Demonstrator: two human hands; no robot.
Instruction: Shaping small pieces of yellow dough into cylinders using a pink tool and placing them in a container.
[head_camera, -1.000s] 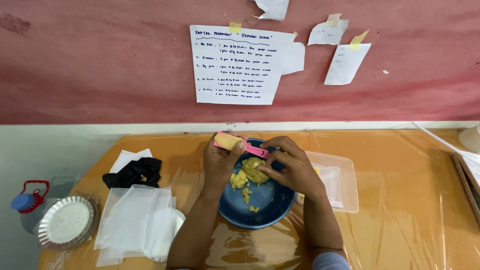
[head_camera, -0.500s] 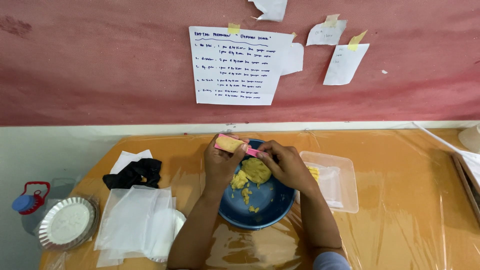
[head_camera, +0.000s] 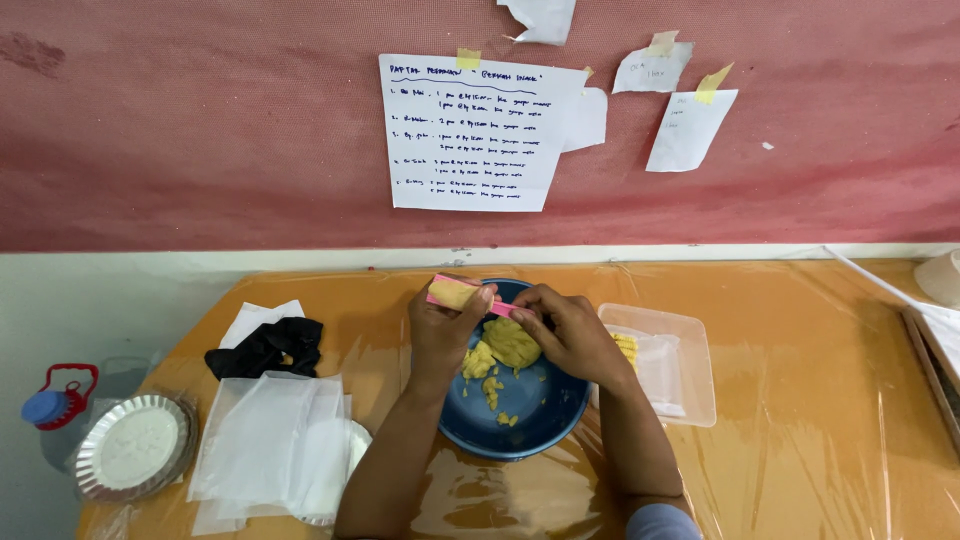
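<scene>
A blue bowl (head_camera: 520, 425) sits on the orange table with a lump and crumbs of yellow dough (head_camera: 510, 345) inside. Above its far rim, my left hand (head_camera: 443, 325) holds a small pink mould (head_camera: 452, 293) packed with yellow dough. My right hand (head_camera: 565, 330) grips the mould's right end, its fingers pressing at the dough. Both hands hover over the bowl and hide part of its rim.
A clear plastic tray (head_camera: 680, 365) with yellow pieces lies right of the bowl. White plastic sheets (head_camera: 270, 450) and a black cloth (head_camera: 265, 345) lie left. A foil pie tin (head_camera: 135, 460) and a bottle with a blue cap (head_camera: 55, 405) stand at far left. Paper notes hang on the red wall.
The hands and the pink mould stay over the bowl's far rim. The right hand's fingers have shifted slightly along the mould.
</scene>
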